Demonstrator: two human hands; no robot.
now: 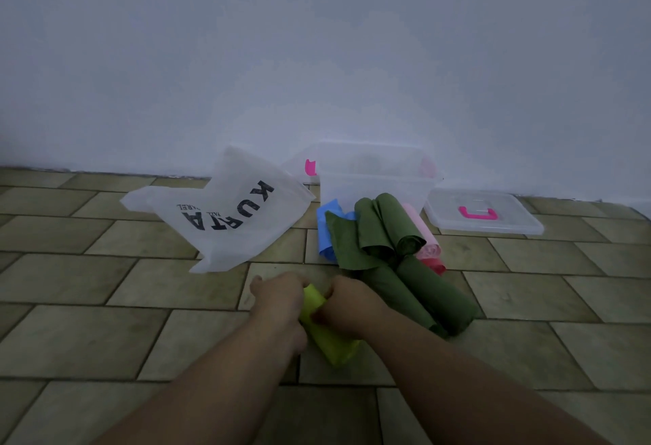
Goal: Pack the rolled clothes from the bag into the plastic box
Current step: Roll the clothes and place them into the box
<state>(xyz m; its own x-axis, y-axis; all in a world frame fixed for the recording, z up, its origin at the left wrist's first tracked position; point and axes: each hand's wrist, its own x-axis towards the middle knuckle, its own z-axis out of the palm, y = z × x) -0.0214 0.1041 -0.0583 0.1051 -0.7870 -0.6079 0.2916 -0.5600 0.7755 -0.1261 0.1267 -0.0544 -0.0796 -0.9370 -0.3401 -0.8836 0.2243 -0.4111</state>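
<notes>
On the tiled floor both my hands grip a yellow-green rolled cloth (327, 335). My left hand (278, 298) holds its left side and my right hand (347, 303) its right side. To the right lie several dark green rolls (387, 226), a blue roll (326, 229), a pink roll (422, 233) and a red roll (435, 263). Behind them the clear plastic box (373, 180) stands against the wall. The white bag (229, 219) printed KURTA lies flat to the left of the box.
The box's clear lid (482, 214) with a pink handle lies on the floor to the right of the box. A plain white wall (317, 57) runs along the back. Tiled floor (105, 286) stretches left and right of the pile.
</notes>
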